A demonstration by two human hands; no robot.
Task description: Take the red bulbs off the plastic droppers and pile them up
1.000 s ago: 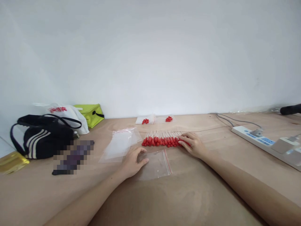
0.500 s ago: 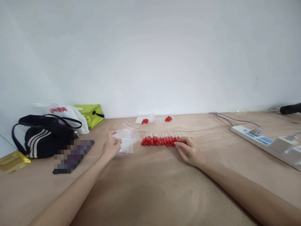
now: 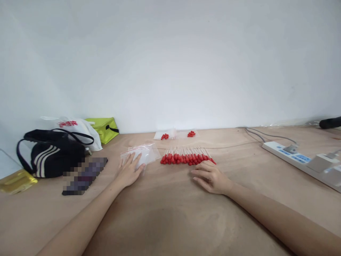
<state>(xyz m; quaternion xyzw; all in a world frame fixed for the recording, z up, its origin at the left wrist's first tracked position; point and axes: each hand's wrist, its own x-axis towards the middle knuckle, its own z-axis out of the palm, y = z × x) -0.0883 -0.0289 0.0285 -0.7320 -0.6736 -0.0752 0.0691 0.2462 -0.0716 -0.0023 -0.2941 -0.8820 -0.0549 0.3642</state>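
Tabletop (image 3: 170, 213): your left hand (image 3: 128, 172) lies splayed open, perhaps steadying clear bags (image 3: 149, 153).
Right hand (image 3: 211, 177) half-open (seemingly empty), near red-tipped sticks (image 3: 183, 159).

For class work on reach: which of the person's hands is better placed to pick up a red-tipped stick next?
Probably the right hand: it lies close by the right end of the red-tipped sticks, while the left hand is spread over the clear bags.

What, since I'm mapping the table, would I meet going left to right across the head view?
Yellow packet, black bag, lime-green bag, left hand, row of red-tipped sticks, right hand, power strip.
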